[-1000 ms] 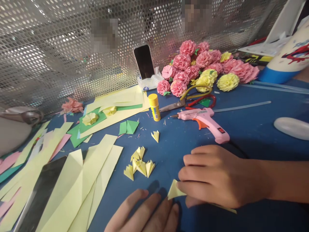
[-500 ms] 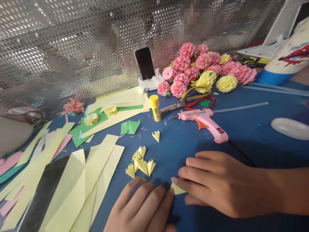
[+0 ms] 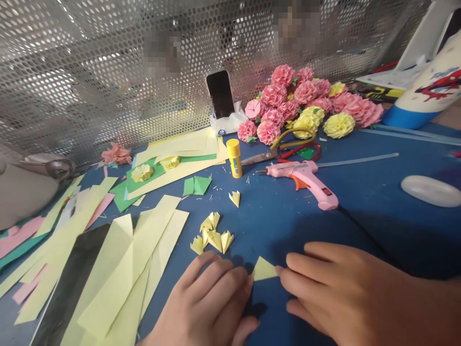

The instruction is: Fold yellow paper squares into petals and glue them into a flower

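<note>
Between my hands, on the blue tabletop, lies a small folded triangle of yellow paper point(image 3: 264, 269). My left hand point(image 3: 216, 295) has its fingers bent and close together, with the fingertips at the triangle's left corner. At the right corner, the fingertips of my right hand point(image 3: 334, 286) pinch the paper's edge; its thumb is partly hidden below. Just beyond my left hand sits a cluster of small pleated yellow paper pieces point(image 3: 213, 236). One more pleated piece point(image 3: 235, 198) lies apart, farther off.
Yellow paper strips point(image 3: 124, 288) spread over a dark flat object point(image 3: 74, 283) at left. A glue stick point(image 3: 235, 158), scissors point(image 3: 264, 156) and a pink glue gun point(image 3: 306, 180) stand or lie mid-table. Behind are paper flowers point(image 3: 275, 96), a phone point(image 3: 220, 93) and a perforated metal panel point(image 3: 108, 72).
My right hand has moved right and slightly down, uncovering most of the yellow triangle. My left hand stays by the triangle's left corner. The view has shifted a little.
</note>
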A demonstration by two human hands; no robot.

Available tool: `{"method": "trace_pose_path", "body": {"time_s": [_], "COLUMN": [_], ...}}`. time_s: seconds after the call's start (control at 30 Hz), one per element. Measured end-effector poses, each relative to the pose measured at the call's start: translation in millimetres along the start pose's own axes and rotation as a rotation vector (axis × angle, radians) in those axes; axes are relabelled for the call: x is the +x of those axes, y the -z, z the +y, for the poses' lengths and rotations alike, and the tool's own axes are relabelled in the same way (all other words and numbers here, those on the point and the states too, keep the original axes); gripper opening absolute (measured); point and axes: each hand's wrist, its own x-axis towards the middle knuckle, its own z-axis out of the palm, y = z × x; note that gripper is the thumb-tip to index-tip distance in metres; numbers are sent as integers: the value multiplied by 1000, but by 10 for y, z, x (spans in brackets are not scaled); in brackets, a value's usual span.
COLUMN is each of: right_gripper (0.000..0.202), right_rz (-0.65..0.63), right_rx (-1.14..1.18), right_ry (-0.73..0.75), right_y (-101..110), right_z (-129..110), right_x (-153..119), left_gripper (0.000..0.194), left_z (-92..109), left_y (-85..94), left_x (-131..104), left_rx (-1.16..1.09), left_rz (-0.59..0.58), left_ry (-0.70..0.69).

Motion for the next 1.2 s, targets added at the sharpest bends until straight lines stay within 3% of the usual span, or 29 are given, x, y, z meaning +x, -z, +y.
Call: {"method": "trace_pose_path", "body": {"time_s": [0.17, 0.2, 0.27, 0.3, 0.33, 0.43, 0.63, 0.8, 1.1, 1.17, 1.2], "right_gripper": [17, 15, 7, 5, 5, 9, 8, 22, 26, 29, 30], "right_rz": [31, 42, 6, -12, -32, -74, -67, -29, -63, -70, -71], "right_rx": [63, 110, 254, 327, 398, 569, 593, 482, 598, 601, 596], "right_ry": [-126, -159, -208, -222, -231, -246, -213, -41, -220, -214, -214], "right_y": [-129, -152, -179, -184, -185, -184, -181, -164, -205, -217, -223], "right_z": [159, 188, 234, 250, 264, 288, 291, 320, 328, 328, 328], "right_x": [59, 73, 97, 106, 111, 109, 111, 114, 139, 147, 150], "left_gripper": [38, 38, 40, 40, 39, 36, 39, 38, 40, 39, 41], "left_z": [4, 6, 14, 21, 29, 62, 126, 132, 86, 72, 66], "left_y": [38, 50, 82, 101, 122, 178, 169, 117, 40, 0, -21], "left_x": [-13, -12, -6, 2, 12, 58, 107, 57, 22, -1, -12], "left_rx": [21, 19, 19, 17, 19, 42, 70, 74, 100, 102, 103], "left_rz": [-183, -192, -72, -90, -200, -323, -335, -270, -205, -158, -52], "left_ry": [-53, -67, -125, -150, -133, -167, -306, -133, -72, -57, -75]}}
